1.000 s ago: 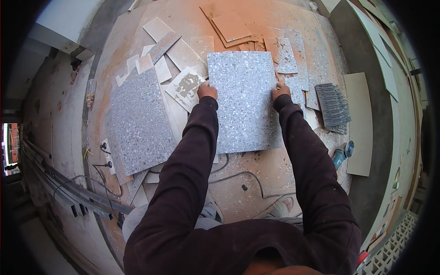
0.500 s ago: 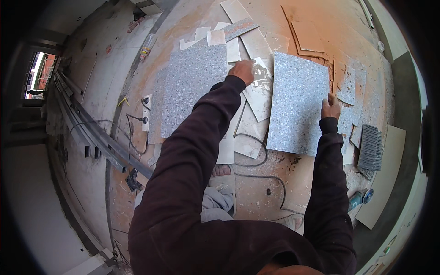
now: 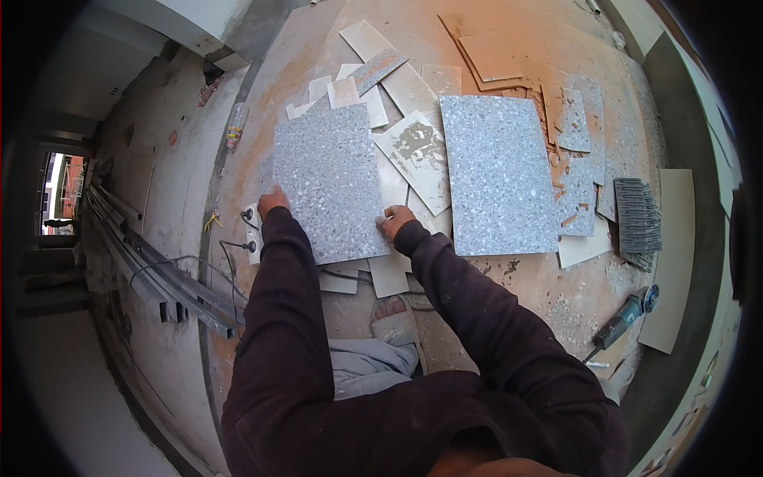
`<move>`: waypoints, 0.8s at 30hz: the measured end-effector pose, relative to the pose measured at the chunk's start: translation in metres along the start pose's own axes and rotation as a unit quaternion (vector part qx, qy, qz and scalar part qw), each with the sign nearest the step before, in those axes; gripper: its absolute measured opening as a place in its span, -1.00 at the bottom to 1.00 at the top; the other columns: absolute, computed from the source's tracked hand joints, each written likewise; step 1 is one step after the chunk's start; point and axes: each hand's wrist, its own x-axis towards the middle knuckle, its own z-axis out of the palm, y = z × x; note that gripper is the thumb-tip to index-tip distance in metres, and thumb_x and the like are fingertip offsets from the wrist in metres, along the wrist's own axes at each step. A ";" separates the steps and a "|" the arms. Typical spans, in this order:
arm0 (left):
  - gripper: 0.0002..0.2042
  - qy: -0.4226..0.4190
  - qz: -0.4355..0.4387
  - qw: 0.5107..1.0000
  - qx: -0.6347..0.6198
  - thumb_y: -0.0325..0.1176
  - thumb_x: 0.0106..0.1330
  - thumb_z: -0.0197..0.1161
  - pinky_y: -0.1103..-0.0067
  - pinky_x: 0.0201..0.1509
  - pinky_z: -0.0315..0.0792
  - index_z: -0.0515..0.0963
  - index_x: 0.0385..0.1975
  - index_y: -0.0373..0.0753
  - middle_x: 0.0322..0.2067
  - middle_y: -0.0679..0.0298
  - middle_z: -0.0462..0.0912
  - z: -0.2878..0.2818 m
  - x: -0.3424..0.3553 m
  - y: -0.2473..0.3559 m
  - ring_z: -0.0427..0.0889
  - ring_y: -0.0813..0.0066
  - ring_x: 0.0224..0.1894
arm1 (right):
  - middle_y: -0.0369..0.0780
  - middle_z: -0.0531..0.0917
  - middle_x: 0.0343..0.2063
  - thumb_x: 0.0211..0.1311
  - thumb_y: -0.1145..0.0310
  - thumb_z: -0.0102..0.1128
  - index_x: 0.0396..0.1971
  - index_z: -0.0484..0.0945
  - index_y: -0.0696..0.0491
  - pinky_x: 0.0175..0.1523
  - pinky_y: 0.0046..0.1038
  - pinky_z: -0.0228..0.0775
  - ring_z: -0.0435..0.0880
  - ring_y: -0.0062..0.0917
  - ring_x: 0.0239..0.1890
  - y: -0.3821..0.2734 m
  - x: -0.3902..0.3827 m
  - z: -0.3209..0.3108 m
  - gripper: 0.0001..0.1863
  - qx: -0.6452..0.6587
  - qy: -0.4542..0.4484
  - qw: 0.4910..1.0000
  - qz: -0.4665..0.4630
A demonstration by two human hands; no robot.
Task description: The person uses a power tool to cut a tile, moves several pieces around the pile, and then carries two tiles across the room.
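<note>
My left hand [image 3: 274,196] grips the left edge of a grey speckled tile [image 3: 322,155] on the left, which lies over other pieces. My right hand [image 3: 393,221] is closed at that tile's right edge, low down near its front corner, with the thumb and fingers curled round it. A second speckled tile [image 3: 501,183] lies just right of my right hand, untouched. Between the two tiles, at the back, lies a white tile with a grey patch [image 3: 415,145], among several loose white offcuts [image 3: 362,40].
Orange-dusted boards [image 3: 489,56] and broken speckled pieces [image 3: 574,119] lie at the back right, a grey ribbed stack [image 3: 636,219] and an angle grinder [image 3: 624,322] at the right. Cables and a power strip [image 3: 254,242], metal bars [image 3: 175,278] and a plastic bottle [image 3: 236,123] are at the left.
The tile I held in the middle now lies at the right, let go. Both hands have moved left, onto the edges of the left tile.
</note>
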 end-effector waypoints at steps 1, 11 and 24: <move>-0.53 -0.003 0.022 1.000 0.009 -0.01 0.06 0.08 0.32 -0.13 0.35 0.53 -0.40 -0.41 -0.37 -0.11 0.53 -0.006 -0.010 0.012 0.50 0.01 -0.21 | -0.18 0.49 -0.70 -0.05 0.31 0.14 -0.47 0.45 0.21 -0.43 -0.47 0.30 0.46 -0.51 -0.59 0.004 -0.001 -0.007 -0.75 0.025 -0.015 1.000 0.004; -0.65 -0.073 0.284 0.934 -0.202 -0.14 0.19 -0.04 0.27 -0.28 0.34 0.47 -0.51 -0.36 -0.50 -0.08 0.52 0.074 -0.165 0.122 0.49 -0.05 -0.36 | -0.11 0.48 -0.65 0.08 0.26 0.03 -0.54 0.40 0.18 -0.38 -0.39 0.29 0.46 -0.34 -0.57 0.034 -0.061 -0.163 -0.75 -0.029 0.410 0.912 -0.007; -0.72 -0.153 0.276 0.935 -0.160 -0.26 0.17 -0.01 0.38 -0.08 0.27 0.47 -0.34 -0.38 -0.28 -0.05 0.41 0.148 -0.270 0.140 0.39 0.09 -0.21 | 0.00 0.55 -0.51 0.09 0.25 -0.04 -0.51 0.48 0.17 -0.30 -0.27 0.33 0.53 -0.16 -0.43 0.120 -0.073 -0.260 -0.73 -0.263 0.401 0.877 0.033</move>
